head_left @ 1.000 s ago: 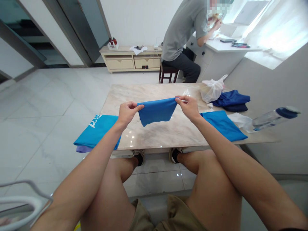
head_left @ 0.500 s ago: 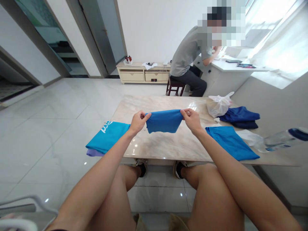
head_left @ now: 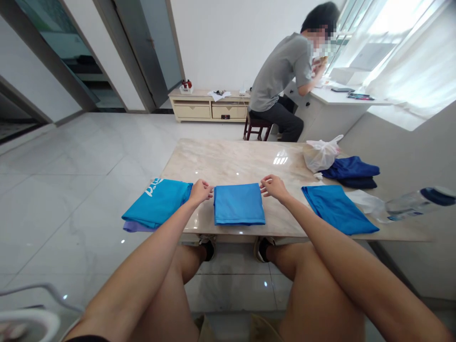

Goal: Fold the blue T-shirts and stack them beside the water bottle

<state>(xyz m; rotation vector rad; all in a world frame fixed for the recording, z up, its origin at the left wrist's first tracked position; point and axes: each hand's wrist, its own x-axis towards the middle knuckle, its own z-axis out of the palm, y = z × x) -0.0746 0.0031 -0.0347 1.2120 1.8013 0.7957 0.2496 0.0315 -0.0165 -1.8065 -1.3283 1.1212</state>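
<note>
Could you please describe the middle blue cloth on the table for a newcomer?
Three blue cloths lie folded along the near edge of the marble table. The middle cloth lies between the left hand and right hand, squared and plain, unlike the lettered turquoise cloth.

Probably a home room (low cabinet (head_left: 208, 107), curtained window (head_left: 402, 52), tiled floor (head_left: 71, 209)).

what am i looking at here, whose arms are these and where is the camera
All these pictures come from one camera worn on a person's head, looking forward and down, so the arms are that person's own. The left hand and right hand are at the top corners of a folded blue cloth, gripping nothing. It lies on a marble-topped table, with a folded teal shirt to its left and another blue cloth to its right. Another person sits farther off at a desk.
</note>
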